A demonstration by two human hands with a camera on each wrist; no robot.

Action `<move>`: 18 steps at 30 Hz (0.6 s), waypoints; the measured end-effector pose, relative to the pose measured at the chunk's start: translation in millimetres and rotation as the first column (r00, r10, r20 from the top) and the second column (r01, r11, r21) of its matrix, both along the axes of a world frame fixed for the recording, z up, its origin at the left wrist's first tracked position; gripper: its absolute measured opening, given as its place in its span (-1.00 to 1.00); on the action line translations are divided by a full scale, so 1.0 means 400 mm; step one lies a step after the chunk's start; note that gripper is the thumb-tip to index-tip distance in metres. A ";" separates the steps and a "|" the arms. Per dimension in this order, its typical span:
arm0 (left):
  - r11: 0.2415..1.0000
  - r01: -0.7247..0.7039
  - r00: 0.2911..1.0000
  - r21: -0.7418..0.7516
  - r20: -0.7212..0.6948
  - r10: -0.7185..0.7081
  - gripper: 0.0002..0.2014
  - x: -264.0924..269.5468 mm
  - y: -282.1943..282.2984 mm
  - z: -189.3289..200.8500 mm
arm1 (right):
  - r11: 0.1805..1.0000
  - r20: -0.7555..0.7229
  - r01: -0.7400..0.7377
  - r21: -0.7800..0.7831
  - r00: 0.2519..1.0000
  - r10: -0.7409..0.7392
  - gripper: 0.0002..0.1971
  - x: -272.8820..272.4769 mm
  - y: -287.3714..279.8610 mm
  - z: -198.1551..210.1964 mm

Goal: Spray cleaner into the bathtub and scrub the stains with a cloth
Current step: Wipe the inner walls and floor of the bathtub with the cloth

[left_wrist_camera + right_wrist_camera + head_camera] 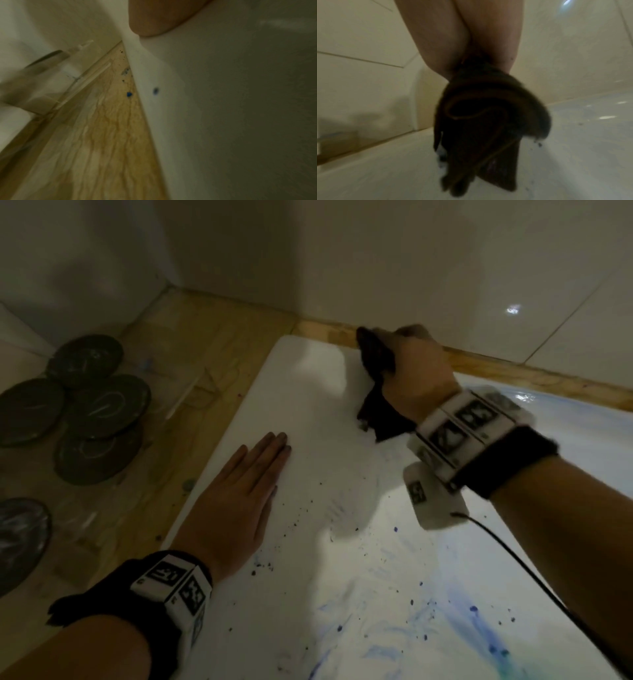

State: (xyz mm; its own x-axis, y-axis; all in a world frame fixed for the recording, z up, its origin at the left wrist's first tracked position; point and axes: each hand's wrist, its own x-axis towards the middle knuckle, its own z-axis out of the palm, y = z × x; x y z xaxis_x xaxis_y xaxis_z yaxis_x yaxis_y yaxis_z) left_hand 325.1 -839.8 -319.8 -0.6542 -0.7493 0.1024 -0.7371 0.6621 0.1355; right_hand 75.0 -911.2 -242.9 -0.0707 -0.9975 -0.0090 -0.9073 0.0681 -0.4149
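Note:
A white bathtub surface (318,412) fills the head view, with blue smears (472,621) and dark specks (301,508) toward the near right. My right hand (414,364) grips a dark brown cloth (375,392) near the tub's far edge; the right wrist view shows the cloth (488,128) bunched and hanging from the fingers (440,44) just above the tub floor (573,148). My left hand (239,491) lies flat, fingers straight, on the tub's left rim. In the left wrist view only the heel of that hand (154,17) shows on the rim (188,94). No spray bottle is visible.
Wood-grain floor (144,460) lies left of the tub, with several dark round discs (102,405) stacked on it. White tiled walls (411,261) stand behind, a wooden strip (534,378) along their base. A black cable (534,577) trails from the right wrist.

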 end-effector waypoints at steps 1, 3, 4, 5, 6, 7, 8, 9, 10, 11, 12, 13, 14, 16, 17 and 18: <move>1.000 0.004 1.000 0.002 0.000 -0.004 -0.50 -0.001 0.000 0.001 | 0.995 -0.046 0.045 0.085 0.998 -0.042 -0.55 0.010 -0.030 0.001; 1.000 0.006 1.000 0.005 0.000 -0.006 -0.50 0.000 -0.001 0.001 | 0.980 -0.131 0.037 0.197 0.991 -0.011 -0.57 0.049 -0.078 -0.016; 1.000 0.004 1.000 0.006 0.003 -0.004 -0.50 0.001 -0.002 0.002 | 0.972 -0.165 -0.007 0.235 0.985 0.047 -0.55 0.071 -0.091 -0.029; 1.000 0.002 1.000 0.006 0.006 -0.002 -0.50 0.001 -0.002 0.003 | 0.970 -0.152 -0.056 0.237 0.984 0.094 -0.53 0.089 -0.093 -0.037; 1.000 0.001 1.000 0.008 0.008 -0.001 -0.50 0.000 -0.001 0.003 | 0.970 -0.118 -0.108 0.216 0.984 0.136 -0.51 0.100 -0.083 -0.047; 1.000 -0.001 1.000 0.011 0.008 0.001 -0.50 -0.001 0.000 0.003 | 0.970 -0.100 -0.167 0.174 0.978 0.186 -0.51 0.105 -0.064 -0.055; 1.000 0.000 1.000 0.011 0.003 0.000 -0.50 -0.001 0.001 0.003 | 0.965 -0.112 -0.230 0.129 0.963 0.244 -0.55 0.111 -0.030 -0.062; 1.000 0.004 1.000 0.009 -0.006 -0.004 -0.50 -0.001 0.000 0.001 | 0.959 -0.123 -0.279 0.054 0.951 0.283 -0.57 0.115 0.016 -0.070; 1.000 0.009 1.000 0.005 -0.015 -0.009 -0.50 -0.001 -0.001 0.000 | 0.946 -0.124 -0.322 -0.033 0.941 0.316 -0.55 0.118 0.068 -0.095; 1.000 0.014 1.000 -0.001 -0.024 -0.014 -0.50 -0.001 -0.002 -0.002 | 0.933 -0.099 -0.333 -0.140 0.942 0.321 -0.52 0.123 0.121 -0.117; 1.000 0.018 0.999 -0.006 -0.029 -0.018 -0.51 -0.001 -0.003 -0.005 | 0.936 -0.012 -0.274 -0.222 0.961 0.278 -0.54 0.124 0.169 -0.142; 1.000 0.019 0.999 -0.012 -0.029 -0.020 -0.51 -0.001 -0.003 -0.006 | 0.943 0.099 -0.159 -0.293 0.976 0.195 -0.60 0.115 0.201 -0.167; 1.000 0.019 0.999 -0.017 -0.027 -0.019 -0.51 -0.001 -0.004 -0.007 | 0.945 0.238 0.019 -0.326 0.969 0.062 -0.68 0.104 0.219 -0.183; 1.000 0.021 0.999 -0.017 -0.031 -0.021 -0.52 -0.001 -0.006 -0.008 | 0.904 0.375 0.283 -0.321 0.914 -0.153 -0.71 0.085 0.223 -0.197; 1.000 0.024 0.999 -0.012 -0.036 -0.025 -0.52 -0.001 -0.006 -0.009 | 0.882 0.385 0.337 -0.330 0.901 -0.200 -0.69 0.080 0.212 -0.203; 1.000 0.027 0.999 -0.007 -0.039 -0.028 -0.52 0.001 -0.007 -0.011 | 0.878 0.400 0.358 -0.319 0.890 -0.218 -0.67 0.086 0.200 -0.218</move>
State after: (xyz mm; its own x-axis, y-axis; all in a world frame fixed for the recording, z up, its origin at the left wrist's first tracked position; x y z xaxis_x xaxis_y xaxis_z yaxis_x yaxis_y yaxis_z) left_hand 325.3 -842.5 -324.0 -0.6699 -0.7304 0.1334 -0.7129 0.6829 0.1594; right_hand 109.3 -831.0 -330.2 -0.4177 -0.8638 0.2819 -0.6669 0.0807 -0.7408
